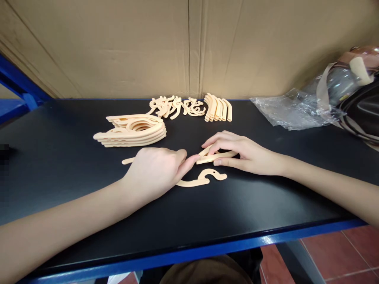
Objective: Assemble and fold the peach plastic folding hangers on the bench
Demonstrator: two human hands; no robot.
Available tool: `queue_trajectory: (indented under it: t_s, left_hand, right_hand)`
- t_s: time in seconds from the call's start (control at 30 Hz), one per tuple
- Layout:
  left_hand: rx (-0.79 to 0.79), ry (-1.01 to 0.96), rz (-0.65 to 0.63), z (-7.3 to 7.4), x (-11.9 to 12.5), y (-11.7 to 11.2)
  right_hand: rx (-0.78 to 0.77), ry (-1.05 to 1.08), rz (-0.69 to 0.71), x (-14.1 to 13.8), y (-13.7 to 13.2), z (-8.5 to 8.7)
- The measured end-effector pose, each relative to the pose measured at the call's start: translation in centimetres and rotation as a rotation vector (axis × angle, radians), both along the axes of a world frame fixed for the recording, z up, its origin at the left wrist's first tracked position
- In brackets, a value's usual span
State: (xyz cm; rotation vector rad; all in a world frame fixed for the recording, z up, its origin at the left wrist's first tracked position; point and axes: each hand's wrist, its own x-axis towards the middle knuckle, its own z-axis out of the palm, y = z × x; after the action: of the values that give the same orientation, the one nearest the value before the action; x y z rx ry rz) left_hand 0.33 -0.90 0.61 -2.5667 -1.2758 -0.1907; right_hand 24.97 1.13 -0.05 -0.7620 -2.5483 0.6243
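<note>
My right hand [237, 152] is closed around a cream plastic hanger arm [204, 159], its fingertips and thumb on either side. My left hand [156, 169] is curled with its back towards me. Its thumb reaches the left end of that arm, and what its hidden fingers hold, if anything, does not show. Just below the hands lies a cream hanger hook [211, 172] joined to a curved arm [194, 183], which runs under my left hand. Another cream piece's end [128, 161] sticks out left of that hand.
A stack of folding hangers [133, 132] lies at back left. Behind are loose hooks [168, 105] and a row of hanger arms [218, 108]. A clear plastic bag [284, 110] and a dark bag [363, 108] sit at right. A cardboard wall [133, 47] closes the table's back.
</note>
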Motion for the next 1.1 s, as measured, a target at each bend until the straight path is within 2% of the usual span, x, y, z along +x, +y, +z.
queue_trajectory:
  t_s: [0.1, 0.17, 0.33, 0.43, 0.63, 0.73, 0.97, 1.1]
  left_hand:
    - [-0.145, -0.007, 0.05, 0.32, 0.11, 0.03]
    - [-0.173, -0.047, 0.039, 0.43, 0.13, -0.01]
    - [-0.02, -0.111, 0.039, 0.22, 0.17, 0.01]
    - [0.06, -0.129, -0.021, -0.06, 0.12, 0.15]
    - [0.09, -0.271, -0.177, -0.21, -0.11, 0.2]
    - [0.088, -0.262, -0.222, -0.04, -0.17, 0.17]
    - [-0.116, -0.258, -0.228, 0.04, -0.37, 0.25]
    - [-0.148, -0.239, -0.175, 0.03, -0.28, 0.14]
  right_hand:
    - [-0.05, 0.041, -0.002, 0.03, 0.08, 0.04]
    - [-0.068, 0.059, -0.004, 0.01, 0.11, 0.04]
    - [-0.101, 0.087, -0.017, -0.04, 0.09, 0.05]
    - [-0.133, 0.1, -0.03, -0.04, 0.02, 0.08]
    - [-0.151, 0.092, -0.054, -0.01, -0.06, 0.1]
    - [-0.134, 0.08, -0.05, -0.01, -0.08, 0.17]
    - [-0.162, 0.041, -0.046, -0.06, -0.14, 0.39]
    - [-0.177, 0.084, -0.048, -0.17, -0.12, 0.3]
